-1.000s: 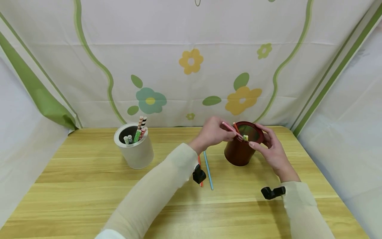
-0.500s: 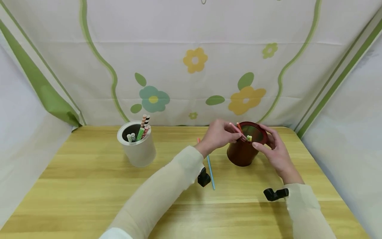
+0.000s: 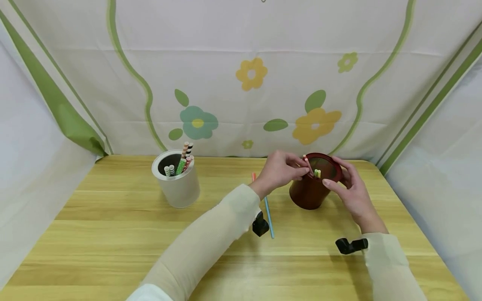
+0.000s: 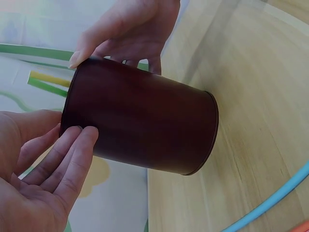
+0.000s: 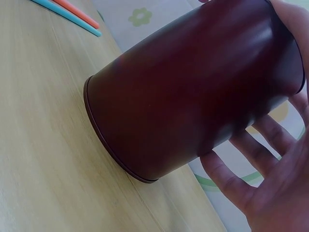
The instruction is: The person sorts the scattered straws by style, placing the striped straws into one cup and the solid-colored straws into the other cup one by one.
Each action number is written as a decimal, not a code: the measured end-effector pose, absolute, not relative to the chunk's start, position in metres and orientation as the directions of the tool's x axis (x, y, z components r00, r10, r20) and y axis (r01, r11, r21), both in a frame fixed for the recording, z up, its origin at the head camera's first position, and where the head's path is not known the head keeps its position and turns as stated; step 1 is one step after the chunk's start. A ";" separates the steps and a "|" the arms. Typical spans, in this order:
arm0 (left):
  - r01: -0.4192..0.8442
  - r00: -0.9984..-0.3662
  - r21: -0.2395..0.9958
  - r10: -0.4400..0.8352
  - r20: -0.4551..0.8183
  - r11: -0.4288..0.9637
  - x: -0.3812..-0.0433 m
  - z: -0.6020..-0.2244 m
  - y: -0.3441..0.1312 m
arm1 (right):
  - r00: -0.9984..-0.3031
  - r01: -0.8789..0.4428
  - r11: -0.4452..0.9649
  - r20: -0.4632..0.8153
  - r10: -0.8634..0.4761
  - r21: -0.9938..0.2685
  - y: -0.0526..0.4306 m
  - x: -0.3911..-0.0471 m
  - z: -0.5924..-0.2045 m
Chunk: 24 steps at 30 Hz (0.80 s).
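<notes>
A dark red cylindrical cup [image 3: 309, 192] stands on the table at the right, holding a green and a yellow straw [image 3: 318, 173]. My left hand [image 3: 280, 170] is at its left rim, with thumb and fingers pinching a pink straw [image 3: 308, 164] that stands steeply inside the rim. Beside the pink straw an orange-red tip shows. In the left wrist view, fingers of this hand touch the dark red wall, and the pink straw is hidden. My right hand [image 3: 350, 190] grips the cup from the right, its thumb at the front rim and fingers round the far side.
A white cup [image 3: 178, 190] with several patterned paper straws [image 3: 182, 162] stands at the left. A blue straw [image 3: 269, 217] and an orange-red straw [image 3: 254, 176] lie on the wooden table [image 3: 113, 234] by my left forearm. A flowered curtain [image 3: 226, 33] hangs behind.
The pink straw, earlier slanting out to the left in my left hand, has gone lower and more upright into the dark red cup. My right hand keeps its grip; the head view has shifted slightly.
</notes>
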State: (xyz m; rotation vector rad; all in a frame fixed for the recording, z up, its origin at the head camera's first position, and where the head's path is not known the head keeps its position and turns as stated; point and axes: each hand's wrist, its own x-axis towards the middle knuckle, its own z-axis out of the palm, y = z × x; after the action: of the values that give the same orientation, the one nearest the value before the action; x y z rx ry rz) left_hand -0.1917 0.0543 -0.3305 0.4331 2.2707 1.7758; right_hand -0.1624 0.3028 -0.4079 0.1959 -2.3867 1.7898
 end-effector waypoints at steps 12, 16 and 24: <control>-0.003 -0.933 0.995 0.357 -0.037 0.095 -0.193 -0.336 0.051 | -0.979 -0.199 0.284 0.204 -0.013 -0.938 0.303 -0.163 -0.408; -0.042 -0.933 0.998 0.355 -0.058 0.052 -0.194 -0.335 0.045 | -0.981 -0.186 0.299 0.193 -0.007 -0.936 0.303 -0.163 -0.407; -0.104 -0.923 0.994 0.372 -0.101 0.011 -0.195 -0.333 0.016 | -0.984 -0.171 0.283 0.178 -0.002 -0.944 0.303 -0.162 -0.407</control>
State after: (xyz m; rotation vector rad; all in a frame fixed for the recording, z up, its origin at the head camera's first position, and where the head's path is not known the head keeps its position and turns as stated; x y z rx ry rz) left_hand -0.1946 0.0162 -0.3335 0.2757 1.9594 1.9778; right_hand -0.1621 0.3031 -0.4075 0.1636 -2.3996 1.7934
